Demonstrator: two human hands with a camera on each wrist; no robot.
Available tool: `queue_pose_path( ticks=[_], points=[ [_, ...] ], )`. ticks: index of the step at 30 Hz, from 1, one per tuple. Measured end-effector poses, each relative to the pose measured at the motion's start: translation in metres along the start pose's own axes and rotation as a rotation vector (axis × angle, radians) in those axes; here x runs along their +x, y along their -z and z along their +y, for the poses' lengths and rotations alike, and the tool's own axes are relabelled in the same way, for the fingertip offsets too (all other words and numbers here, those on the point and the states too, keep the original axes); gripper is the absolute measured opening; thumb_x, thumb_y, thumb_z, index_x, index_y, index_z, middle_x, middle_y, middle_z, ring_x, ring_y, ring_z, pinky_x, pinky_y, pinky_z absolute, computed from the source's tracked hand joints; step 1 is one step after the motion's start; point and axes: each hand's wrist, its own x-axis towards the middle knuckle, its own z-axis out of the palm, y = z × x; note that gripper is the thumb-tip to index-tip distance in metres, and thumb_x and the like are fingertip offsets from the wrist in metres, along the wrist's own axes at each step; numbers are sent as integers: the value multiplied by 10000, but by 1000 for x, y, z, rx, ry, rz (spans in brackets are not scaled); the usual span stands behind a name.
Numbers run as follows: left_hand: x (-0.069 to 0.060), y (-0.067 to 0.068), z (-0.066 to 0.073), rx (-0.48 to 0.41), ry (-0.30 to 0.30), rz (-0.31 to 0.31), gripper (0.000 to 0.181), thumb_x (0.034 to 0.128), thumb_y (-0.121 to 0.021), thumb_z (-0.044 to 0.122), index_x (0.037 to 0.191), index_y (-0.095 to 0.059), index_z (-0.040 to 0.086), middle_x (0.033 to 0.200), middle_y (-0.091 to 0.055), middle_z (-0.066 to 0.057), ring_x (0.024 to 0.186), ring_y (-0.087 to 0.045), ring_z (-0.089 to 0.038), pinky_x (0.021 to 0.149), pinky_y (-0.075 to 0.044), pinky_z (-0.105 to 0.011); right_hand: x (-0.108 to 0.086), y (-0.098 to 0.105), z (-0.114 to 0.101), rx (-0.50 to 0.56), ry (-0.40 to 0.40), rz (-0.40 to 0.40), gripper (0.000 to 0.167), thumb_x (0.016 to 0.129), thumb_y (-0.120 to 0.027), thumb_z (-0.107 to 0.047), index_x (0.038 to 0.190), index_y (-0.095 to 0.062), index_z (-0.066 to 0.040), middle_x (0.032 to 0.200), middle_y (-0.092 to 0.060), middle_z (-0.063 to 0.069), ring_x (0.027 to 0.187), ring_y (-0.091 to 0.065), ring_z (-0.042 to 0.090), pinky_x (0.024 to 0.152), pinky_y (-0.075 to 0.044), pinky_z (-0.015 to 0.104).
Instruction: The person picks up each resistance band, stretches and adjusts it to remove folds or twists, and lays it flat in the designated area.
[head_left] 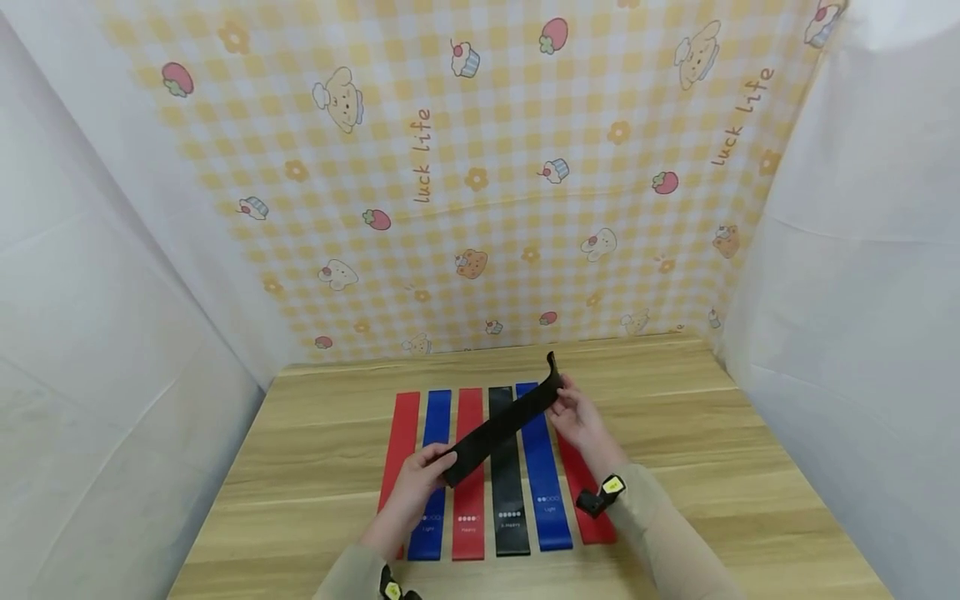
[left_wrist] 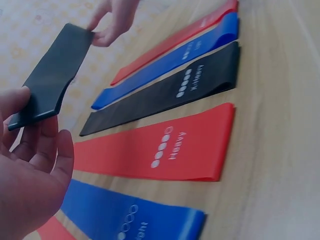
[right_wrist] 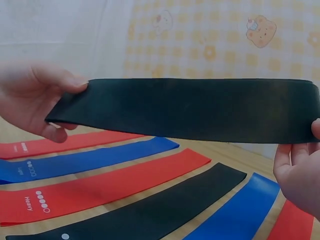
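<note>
A black resistance band [head_left: 495, 432] is stretched flat between both hands above the table, slanting up toward the right. My left hand [head_left: 417, 485] pinches its nearer end, with the thumb on top and the fingers beneath. At the far end my right hand [head_left: 576, 418] pinches the band, whose tip curls upward past the fingers. Below lies a row of flat bands: a second black band [head_left: 508, 508] marked X-Heavy, a red band [left_wrist: 190, 145] marked Heavy, a blue band [head_left: 546, 475] marked Light, and others in red and blue. The right forearm partly covers the rightmost red band [head_left: 596, 525].
The bands lie side by side on a wood-grain table [head_left: 712, 450]. Behind it hangs a yellow checked cloth [head_left: 495, 217] with cartoon prints. White sheets [head_left: 97, 333] hang at the left and right sides. Each wrist wears a small black camera strap [head_left: 602, 496].
</note>
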Motion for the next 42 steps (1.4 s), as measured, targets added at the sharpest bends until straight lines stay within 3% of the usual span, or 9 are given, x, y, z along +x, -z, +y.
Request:
queue_pose_path(
  ticks=[2, 5, 7, 10, 16, 21, 26, 33, 42],
  points=[
    [1, 3, 3, 10, -10, 25, 344, 941, -650, 261, 1113, -637, -36, 1106, -598, -128, 922, -625, -230, 823, -515, -312, -2, -1, 0, 0, -4, -5, 488, 997, -333, 42, 1443, -372, -151, 929, -664, 32, 903, -645, 161, 1083, -301, 324],
    [3, 6, 4, 25, -26, 66, 327, 932, -664, 252, 1098, -652, -30, 1063, -616, -112, 900, -631, -228, 796, -517, -312, -4, -3, 0, 13, -7, 9, 230, 991, -366, 35, 1029, -555, -89, 856, -659, 41, 849, -628, 169, 944, -394, 319],
    [4, 8, 4, 42, -39, 94, 317, 934, -663, 245, 1099, -657, -26, 1049, -629, -103, 897, -624, -221, 780, -512, -317, -5, -4, -1, 24, -15, 9, 267, 993, -374, 24, 891, -592, -91, 852, -651, 47, 839, -624, 175, 905, -411, 311],
    [5, 9, 6, 55, -52, 139, 310, 939, -658, 239, 1114, -660, -17, 1025, -630, -69, 888, -598, -198, 756, -497, -314, -8, -5, -3, 19, -35, 6, 314, 1000, -359, 8, 932, -635, -126, 874, -652, 48, 851, -629, 175, 855, -425, 310],
    [5, 15, 9, 66, -61, 270, 322, 915, -690, 233, 1131, -668, -5, 701, -504, 11, 628, -487, -161, 552, -404, -238, -14, -5, -7, -36, -87, -33, 247, 1004, -350, -6, 926, -574, -74, 911, -673, 73, 913, -654, 199, 932, -445, 349],
    [4, 21, 10, 69, -69, 337, 327, 902, -705, 252, 1123, -680, 13, 650, -472, 20, 539, -413, -144, 477, -340, -218, -17, -2, -10, -112, -137, -178, 385, 1006, -344, 10, 816, -668, -75, 953, -701, 61, 980, -652, 199, 1051, -381, 372],
    [5, 22, 12, 41, -144, 397, 310, 889, -722, 242, 1083, -694, 1, 640, -498, 11, 516, -416, -124, 465, -361, -207, -21, 5, -14, -256, -173, -311, 478, 1036, -323, -38, 759, -698, -143, 896, -704, 5, 968, -621, 171, 1124, -263, 410],
    [10, 26, 11, -2, -226, 399, 255, 900, -700, 118, 1080, -675, -62, 886, -688, -155, 518, -539, -149, 518, -517, -260, -24, 14, -20, -402, -227, -490, 428, 1055, -306, -96, 866, -679, -180, 808, -663, -20, 815, -563, 146, 1054, -345, 420],
    [14, 34, 14, -6, -193, 377, 279, 902, -703, 154, 1144, -686, 16, 870, -640, -251, 708, -685, -294, 737, -573, -435, -22, 27, -21, -416, -299, -662, 531, 1084, -143, -204, 1037, -672, -199, 1015, -704, 30, 943, -686, 183, 875, -525, 319]
  ],
)
